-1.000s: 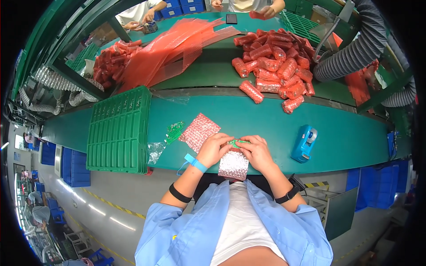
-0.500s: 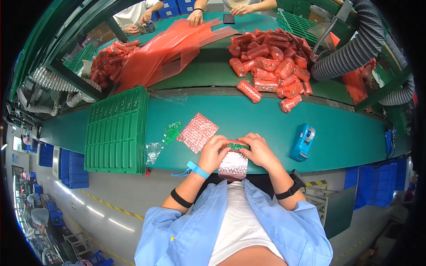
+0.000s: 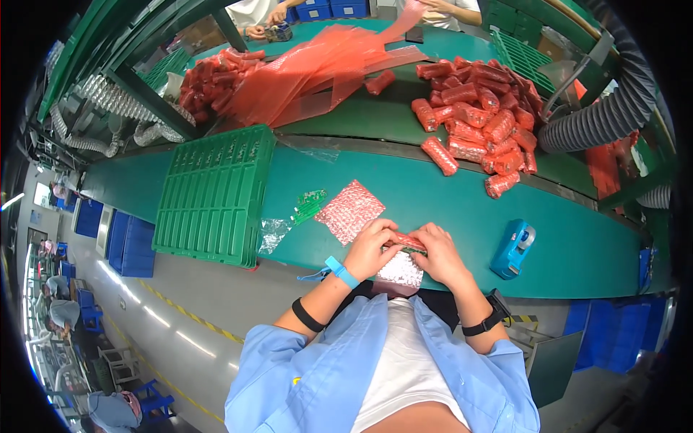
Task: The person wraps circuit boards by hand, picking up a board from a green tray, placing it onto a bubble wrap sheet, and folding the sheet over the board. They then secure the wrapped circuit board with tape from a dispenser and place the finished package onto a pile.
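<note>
My left hand (image 3: 373, 249) and my right hand (image 3: 439, 254) are closed side by side at the bench's near edge. Between them they grip a red bubble-wrap sheet (image 3: 401, 270), its upper end rolled over a green circuit board. Only a thin green edge shows under the roll; the sheet's silvery-looking tail hangs toward my lap. Left of my hands lies a separate red bubble-wrap piece (image 3: 351, 211). Beyond it are loose green circuit boards (image 3: 310, 205) and a crumpled clear plastic bag (image 3: 273, 234). A blue tape dispenser (image 3: 513, 249) stands to the right of my right hand.
A green slotted tray (image 3: 214, 198) stands at left. Behind the bench, a belt carries a pile of red wrapped rolls (image 3: 480, 119) and a heap of red wrap sheets (image 3: 310, 72). Grey ducting (image 3: 603, 115) hangs at right. Two people work across the belt.
The wrap has been rolled further over the circuit board, hiding most of its green. Across the belt, a person has lifted a red sheet, and a red roll now shows beside the sheets. My view has shifted.
</note>
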Demonstrator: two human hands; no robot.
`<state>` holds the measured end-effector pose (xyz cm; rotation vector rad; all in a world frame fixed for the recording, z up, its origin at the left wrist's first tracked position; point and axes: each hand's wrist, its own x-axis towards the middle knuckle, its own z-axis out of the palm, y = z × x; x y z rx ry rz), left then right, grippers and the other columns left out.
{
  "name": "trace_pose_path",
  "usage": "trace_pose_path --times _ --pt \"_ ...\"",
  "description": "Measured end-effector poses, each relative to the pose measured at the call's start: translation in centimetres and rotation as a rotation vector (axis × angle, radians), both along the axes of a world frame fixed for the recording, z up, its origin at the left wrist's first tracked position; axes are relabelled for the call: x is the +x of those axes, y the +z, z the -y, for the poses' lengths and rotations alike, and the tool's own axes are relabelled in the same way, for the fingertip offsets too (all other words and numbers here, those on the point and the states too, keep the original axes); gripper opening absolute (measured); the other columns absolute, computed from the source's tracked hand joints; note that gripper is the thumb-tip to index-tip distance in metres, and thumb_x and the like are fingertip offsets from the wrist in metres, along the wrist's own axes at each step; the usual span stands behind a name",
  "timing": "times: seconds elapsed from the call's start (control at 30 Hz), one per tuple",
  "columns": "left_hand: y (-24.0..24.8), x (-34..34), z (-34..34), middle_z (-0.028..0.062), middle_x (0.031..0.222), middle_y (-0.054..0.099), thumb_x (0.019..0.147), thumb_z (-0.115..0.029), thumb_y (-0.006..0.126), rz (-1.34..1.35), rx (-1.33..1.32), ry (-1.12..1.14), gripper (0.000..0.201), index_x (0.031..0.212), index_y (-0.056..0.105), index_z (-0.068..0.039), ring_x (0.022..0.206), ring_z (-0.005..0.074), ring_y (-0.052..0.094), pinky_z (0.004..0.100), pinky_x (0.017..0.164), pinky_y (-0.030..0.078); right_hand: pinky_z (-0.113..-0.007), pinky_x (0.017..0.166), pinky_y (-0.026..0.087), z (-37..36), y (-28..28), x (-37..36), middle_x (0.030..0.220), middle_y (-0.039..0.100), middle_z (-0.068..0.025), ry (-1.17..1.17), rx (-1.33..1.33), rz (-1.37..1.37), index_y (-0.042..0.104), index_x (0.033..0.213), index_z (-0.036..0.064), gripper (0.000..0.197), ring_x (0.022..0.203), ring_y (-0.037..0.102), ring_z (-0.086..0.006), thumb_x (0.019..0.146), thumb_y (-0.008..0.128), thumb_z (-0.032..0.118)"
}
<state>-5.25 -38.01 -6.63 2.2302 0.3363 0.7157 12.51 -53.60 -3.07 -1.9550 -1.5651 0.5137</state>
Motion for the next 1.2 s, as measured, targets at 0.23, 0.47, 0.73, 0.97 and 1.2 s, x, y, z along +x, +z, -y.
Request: trace_pose_path --times 0.23,0.47,0.73,0.97,1.2 --pt "0.9 1.1 -0.4 0.0131 0.126 0.071 0.085 -0.012 0.085 -0.034 0.144 -0.057 0.032 0.115 0.076 -0.006 0.116 0.0341 0.068 0.0451 0.099 0.058 -0.049 0.101 0.049 0.1 -3.1 -0.5 0.128 0.064 -0.0119 -0.097 0.159 0.296 0.072 0.126 0.0097 0.047 0.121 0.061 -0.0335 0.081 0.084 0.011" --pt "0.3 0.2 0.6 0.0111 0.122 0.072 0.085 -0.015 0.086 0.029 0.229 -0.041 0.027 0.107 0.075 -0.006 0.117 0.0333 0.068 0.0464 0.1 0.057 -0.049 0.104 0.048 0.9 -2.8 -0.6 0.135 0.069 -0.0107 -0.089 0.302 0.094 0.074 0.122 0.01 0.039 0.124 0.063 -0.0333 0.084 0.083 0.013" --pt "2.7 -3.8 -5.9 0.015 0.121 0.072 0.088 -0.01 0.08 -0.092 0.157 0.283 0.018 0.105 0.076 -0.003 0.112 0.0379 0.067 0.0474 0.097 0.056 -0.049 0.105 0.047 1.9 -4.4 -1.2 0.13 0.072 -0.0093 -0.126 0.336 0.143 0.076 0.117 0.0106 0.035 0.122 0.065 -0.0339 0.083 0.085 0.015" --pt "1.3 -8.0 -15.2 0.015 0.115 0.072 0.088 -0.015 0.083 -0.343 0.301 0.596 0.021 0.106 0.079 -0.005 0.114 0.038 0.064 0.0499 0.1 0.052 -0.05 0.106 0.048 1.4 -4.1 -1.8 0.129 0.073 -0.0107 -0.122 0.349 0.121 0.075 0.117 0.0093 0.039 0.123 0.065 -0.0358 0.08 0.087 0.012" --pt "4.5 -6.3 -14.5 0.0138 0.104 0.077 0.089 -0.011 0.084 -0.315 0.123 0.523 0.022 0.109 0.079 -0.003 0.093 0.031 0.073 0.0396 0.083 0.059 -0.05 0.108 0.047 1.8 -4.5 -1.5 0.133 0.074 -0.0095 -0.15 0.324 0.104 0.07 0.133 0.0087 0.055 0.125 0.064 -0.0356 0.081 0.087 0.014"
